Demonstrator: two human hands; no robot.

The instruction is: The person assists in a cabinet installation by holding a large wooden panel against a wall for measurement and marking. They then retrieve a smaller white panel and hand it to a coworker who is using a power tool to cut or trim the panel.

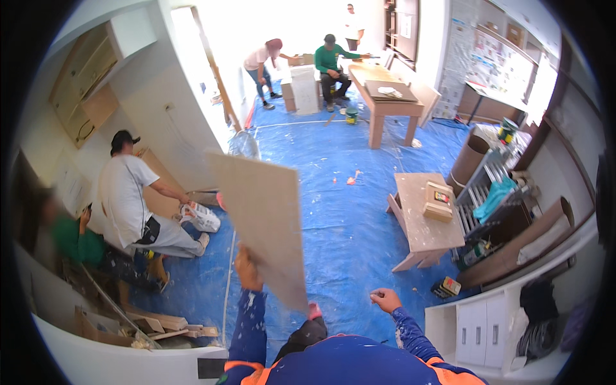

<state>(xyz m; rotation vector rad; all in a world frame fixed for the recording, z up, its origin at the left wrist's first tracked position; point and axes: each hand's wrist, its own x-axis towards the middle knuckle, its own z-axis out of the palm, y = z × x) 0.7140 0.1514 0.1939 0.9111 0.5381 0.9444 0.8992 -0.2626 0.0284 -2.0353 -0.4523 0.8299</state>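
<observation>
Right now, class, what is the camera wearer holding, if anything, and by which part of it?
The left hand holds a flat beige board by the lower part of its left edge; the right hand appears to hold nothing.

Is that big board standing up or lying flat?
Standing up, a bit tilted: the board has long sides running upward, and the left hand grips its edge.

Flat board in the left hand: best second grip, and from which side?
Likely the long right edge of the board, right hand coming from the right, fingers and thumb on opposite faces: it's thin, roughly upright, and the left hand has the lower left edge.
</observation>
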